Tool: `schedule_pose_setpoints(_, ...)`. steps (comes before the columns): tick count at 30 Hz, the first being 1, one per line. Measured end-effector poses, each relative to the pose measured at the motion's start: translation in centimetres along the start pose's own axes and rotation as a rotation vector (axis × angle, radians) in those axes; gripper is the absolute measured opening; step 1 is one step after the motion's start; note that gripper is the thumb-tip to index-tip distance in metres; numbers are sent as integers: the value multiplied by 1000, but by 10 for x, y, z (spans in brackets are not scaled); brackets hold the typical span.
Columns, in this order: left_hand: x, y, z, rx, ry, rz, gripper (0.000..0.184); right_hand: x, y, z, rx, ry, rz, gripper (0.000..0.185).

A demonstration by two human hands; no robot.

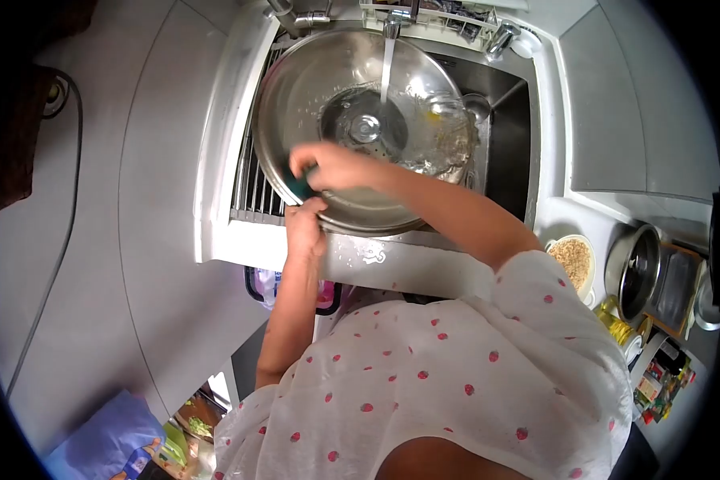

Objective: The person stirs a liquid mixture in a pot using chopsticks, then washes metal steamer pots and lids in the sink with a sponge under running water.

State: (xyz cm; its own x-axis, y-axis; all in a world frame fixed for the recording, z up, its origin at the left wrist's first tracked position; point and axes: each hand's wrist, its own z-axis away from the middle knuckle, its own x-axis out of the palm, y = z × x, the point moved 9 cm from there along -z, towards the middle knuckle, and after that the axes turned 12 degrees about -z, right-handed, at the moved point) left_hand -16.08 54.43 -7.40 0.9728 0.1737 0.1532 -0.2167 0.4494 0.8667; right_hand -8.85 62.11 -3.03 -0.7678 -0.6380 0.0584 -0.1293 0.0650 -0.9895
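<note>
A large stainless-steel basin (pixel 292 100) rests over the sink, tilted somewhat. Water runs into it from the tap (pixel 392 24), and a little water swirls at its bottom. My left hand (pixel 304 230) is closed on the basin's near-left rim. Just above it, my right hand (pixel 334 166) is curled round a dark green scouring pad (pixel 298 186), pressed against the basin's inner wall near that rim. Motion blurs the right hand, and its fingers partly hide the pad. A clear, wrinkled plastic-like sheet or film of water (pixel 444 140) shows at the basin's right side.
The sink's bare part (pixel 510 136) lies to the right, a metal rack (pixel 252 188) to the left. On the right counter stand a bowl of grains (pixel 572 262), a metal pot (pixel 634 270) and an oil bottle (pixel 618 330). A dish rack (pixel 448 24) is behind the tap.
</note>
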Motion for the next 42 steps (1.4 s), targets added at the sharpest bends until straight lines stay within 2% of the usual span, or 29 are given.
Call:
schedule_pose_setpoints(2, 3, 4, 7, 9, 67, 36, 10, 5, 7, 22, 147, -27, 23, 20)
schedule_pose_setpoints(3, 3, -1, 8, 3, 66, 41, 10, -2, -4, 19, 57, 14, 184, 22)
schedule_pose_setpoints(4, 6, -6, 9, -4, 21, 8, 13, -11, -21, 10, -194, 76, 342, 24)
schedule_pose_setpoints(5, 10, -6, 7, -2, -23, -27, 16, -25, -41, -1, -317, 140, 443, 26)
schedule_pose_setpoints(6, 9, -5, 7, 0, -20, -28, 16, -44, -53, -8, -442, 242, 697, 27)
schedule_pose_setpoints(8, 9, -3, 11, -2, -19, 1, 23, -100, -49, -23, -319, 447, 1174, 28)
schedule_pose_setpoints(9, 10, 2, 14, 17, -8, 7, 34, -135, -37, -17, -209, 516, 1219, 21)
schedule_pose_setpoints(10, 9, 2, 14, 15, -10, 5, 34, -164, -30, 2, -90, 589, 1237, 14)
schedule_pose_setpoints(12, 5, 8, 12, 88, 23, 32, 34, -227, 32, 43, 251, 693, 1252, 15)
schedule_pose_setpoints(13, 2, 12, 13, 100, 56, 12, 35, -211, 21, 75, 170, 651, 1492, 16)
schedule_pose_setpoints(15, 5, 21, 20, 109, 59, -14, 35, -210, 34, 110, 294, 520, 1230, 20)
schedule_pose_setpoints(16, 6, 25, 22, 131, 60, -47, 35, -209, 37, 123, 299, 513, 1233, 20)
schedule_pose_setpoints(18, 7, 27, 23, 158, 53, -61, 36, -226, 29, 177, 168, 1011, 878, 28)
schedule_pose_setpoints(19, 7, 34, 26, 196, 66, -83, 37, -231, 44, 193, 448, 1049, 640, 36)
schedule_pose_setpoints(20, 5, 44, 30, 237, 81, -102, 37, -222, 39, 201, 449, 1061, 638, 36)
schedule_pose_setpoints(22, -3, 54, 37, 145, 79, -184, 41, -175, 88, 217, 634, 1013, -363, 45)
schedule_pose_setpoints(25, -4, 80, 48, 227, 24, -250, 38, -137, 93, 225, 669, 1045, -436, 56)
schedule_pose_setpoints(26, -7, 81, 51, 129, 21, -323, 36, -134, 98, 227, 665, 1047, -441, 56)
schedule_pose_setpoints(28, -1, 85, 59, -56, -61, -480, 44, -137, 101, 235, 602, 1125, -363, 68)
schedule_pose_setpoints(32, 21, 105, 69, 25, -14, -605, 45, -141, 72, 247, 610, 1125, -145, 70)
schedule_pose_setpoints(34, 38, 136, 71, 545, -47, -681, 50, -141, 77, 262, 665, 1053, -206, 67)
schedule_pose_setpoints(35, 46, 136, 72, 515, -113, -630, 52, -142, 72, 272, 655, 1073, -240, 51)
schedule_pose_setpoints(36, 50, 133, 72, 514, -116, -626, 52, -144, 64, 282, 657, 1076, -236, 51)
schedule_pose_setpoints(38, 47, 108, 61, 309, -122, -399, 51, -143, 46, 302, 652, 1092, -374, 54)
schedule_pose_setpoints(42, 31, 61, 43, 32, 29, -211, 38, -146, -6, 327, 694, 1098, -280, 49)
